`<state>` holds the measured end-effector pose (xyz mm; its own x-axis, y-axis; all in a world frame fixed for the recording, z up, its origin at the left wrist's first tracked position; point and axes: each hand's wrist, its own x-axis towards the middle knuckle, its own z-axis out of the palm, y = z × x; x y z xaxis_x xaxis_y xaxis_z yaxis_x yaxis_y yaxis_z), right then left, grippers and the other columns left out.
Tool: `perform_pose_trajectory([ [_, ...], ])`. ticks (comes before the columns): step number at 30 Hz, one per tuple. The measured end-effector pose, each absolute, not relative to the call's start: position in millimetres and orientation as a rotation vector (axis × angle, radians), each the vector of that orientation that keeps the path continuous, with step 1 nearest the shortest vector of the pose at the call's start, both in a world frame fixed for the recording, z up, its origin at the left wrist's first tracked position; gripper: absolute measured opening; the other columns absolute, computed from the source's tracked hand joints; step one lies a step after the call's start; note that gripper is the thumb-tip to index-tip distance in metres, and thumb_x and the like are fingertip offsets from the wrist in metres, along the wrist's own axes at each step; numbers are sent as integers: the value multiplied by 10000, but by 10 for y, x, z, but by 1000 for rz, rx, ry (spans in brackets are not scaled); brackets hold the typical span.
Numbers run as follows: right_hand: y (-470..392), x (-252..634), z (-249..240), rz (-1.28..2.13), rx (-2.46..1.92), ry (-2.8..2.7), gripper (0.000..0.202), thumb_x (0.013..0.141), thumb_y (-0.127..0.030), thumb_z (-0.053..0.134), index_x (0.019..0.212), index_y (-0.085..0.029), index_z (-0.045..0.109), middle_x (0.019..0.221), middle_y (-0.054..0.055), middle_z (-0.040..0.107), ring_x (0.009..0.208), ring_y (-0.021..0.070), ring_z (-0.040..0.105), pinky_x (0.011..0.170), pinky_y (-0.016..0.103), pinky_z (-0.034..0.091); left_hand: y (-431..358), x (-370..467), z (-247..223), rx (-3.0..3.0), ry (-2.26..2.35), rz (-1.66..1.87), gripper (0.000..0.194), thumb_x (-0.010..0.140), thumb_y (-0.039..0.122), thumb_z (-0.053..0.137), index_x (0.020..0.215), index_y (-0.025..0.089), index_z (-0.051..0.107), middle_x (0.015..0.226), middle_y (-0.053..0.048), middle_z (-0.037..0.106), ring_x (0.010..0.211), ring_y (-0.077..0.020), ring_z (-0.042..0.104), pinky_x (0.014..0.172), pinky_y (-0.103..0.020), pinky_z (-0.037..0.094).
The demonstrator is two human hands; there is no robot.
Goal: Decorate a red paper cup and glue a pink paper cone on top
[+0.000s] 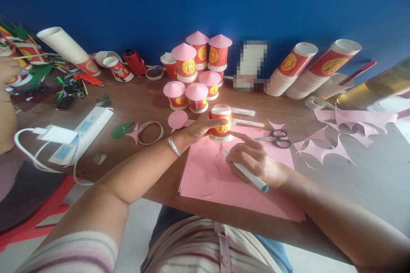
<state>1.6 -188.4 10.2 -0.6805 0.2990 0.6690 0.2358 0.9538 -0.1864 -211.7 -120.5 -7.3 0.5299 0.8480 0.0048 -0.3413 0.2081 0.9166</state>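
Observation:
My left hand [205, 126] is wrapped round a red and white paper cup [221, 130] with a gold emblem, its thumb across the front. The cup is just above or on the far part of a pink paper stack [205, 170]; contact is unclear. A green-ended white marker [250, 175] is gripped in my right hand [251, 158], whose index finger points to the cup's lower right side. A curved line shows on the top sheet. Beyond the cup lie a white pen [243, 112] and an orange and white pen [248, 123].
Several red cups with pink cone tops [185, 62] stand behind. Scissors [277, 138] and pink scraps [326, 149] are right, near leaning cup stacks [329, 66]. A tape ring [150, 132] and power strip [83, 134] lie left. Part of another person [8, 111] shows at the left edge.

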Motion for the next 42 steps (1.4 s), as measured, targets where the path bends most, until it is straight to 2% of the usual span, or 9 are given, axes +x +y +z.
perform_pose_trajectory([
  [4,-1872,23,75,58,-378,-2311,222,929,-29,633,1045,-215,600,778,-31,671,662,137,650,1024,474,675,-1185,-2120,-95,998,563,898,468,741,367,955,1039,195,637,893,10,614,798,-132,595,727,-286,483],
  [7,-1860,29,57,4,-452,-2259,278,905,-21,632,1068,-246,601,786,-53,684,633,135,649,1046,518,666,-1168,-2133,-135,921,622,940,573,737,342,952,1210,222,651,1033,-19,654,930,-172,650,841,-334,526],
  [9,-1856,28,51,-21,-480,-2237,300,894,-20,629,1078,-255,601,793,-60,689,630,136,654,1051,538,662,-1161,-2135,-148,902,617,959,594,749,322,936,1259,228,646,1103,-41,668,1003,-199,661,891,-357,530],
  [16,-1861,-18,67,-24,-448,-2266,228,941,-24,617,1021,-233,577,770,-48,656,642,115,629,973,430,690,-1176,-2125,-115,1038,544,912,310,862,407,810,1047,177,718,975,-70,692,928,-212,641,849,-353,524],
  [22,-1847,2,36,-31,-447,-2235,268,911,-22,644,1068,-234,597,788,-41,683,672,133,664,837,362,679,-1224,-2122,-32,1095,597,893,331,834,439,837,965,172,692,861,-25,621,796,-165,558,745,-314,473],
  [25,-1827,21,24,-89,-506,-2175,301,887,-8,645,1076,-239,608,784,-36,694,689,150,692,771,344,661,-1233,-2127,1,1135,657,882,318,837,447,819,950,179,691,888,-38,646,831,-186,572,759,-329,473],
  [30,-1805,31,14,-114,-567,-2202,261,927,-18,606,1066,-238,592,762,-23,664,643,141,655,593,277,554,-1252,-2135,33,1177,647,893,240,845,379,798,877,188,656,848,-12,613,814,-169,541,759,-317,465],
  [37,-1799,52,14,-63,-570,-2249,254,949,-22,601,1097,-228,591,785,-16,655,665,140,655,604,270,543,-1287,-2113,130,1182,729,890,280,787,376,819,848,193,617,825,-15,602,816,-184,557,763,-332,479],
  [42,-1790,46,22,-74,-580,-2270,204,995,-49,594,1087,-229,570,788,-20,642,662,131,644,615,268,541,-1275,-2095,162,1231,665,882,317,781,378,820,822,193,565,786,1,548,753,-157,503,701,-308,438],
])
